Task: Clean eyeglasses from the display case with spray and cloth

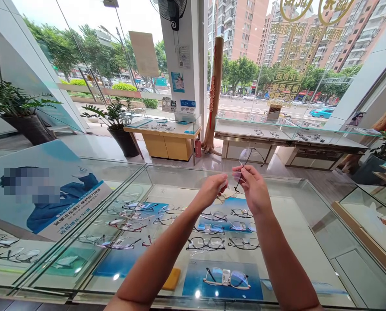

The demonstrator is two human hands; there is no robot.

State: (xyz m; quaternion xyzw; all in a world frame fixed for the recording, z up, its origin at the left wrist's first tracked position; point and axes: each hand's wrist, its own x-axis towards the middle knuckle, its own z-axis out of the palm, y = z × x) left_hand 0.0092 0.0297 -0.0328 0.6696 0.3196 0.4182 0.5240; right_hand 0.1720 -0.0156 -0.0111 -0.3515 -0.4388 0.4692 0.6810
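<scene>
A: Where is the pair of glasses just now?
B: Up in the air, in the right hand. In the view it crosses the far edge of the worktop, nearer the far right corner than the far left one.
A: How firm is that grip?
B: Closed, but only a fingertip pinch near the lower lens. The other lens and a thin temple arm stick out free. If the pinch loosened or the frame twisted, it could slip.
A: Onto what?
B: The glass top, or past the far edge to the floor; I can't judge the depth. Either could chip or scratch a lens.
A: And the left hand?
B: Just beside it, fingers curled inward. I can't tell whether they hold anything or touch the frame. A careless brush from there might knock the pair loose.
A: Any other risk?
B: Smudges, if fingertips press on the lens, and a bent hinge, if the temple were pushed sideways. The display frames between the near and far edges seem safer, since they appear to lie under the glass.
</scene>
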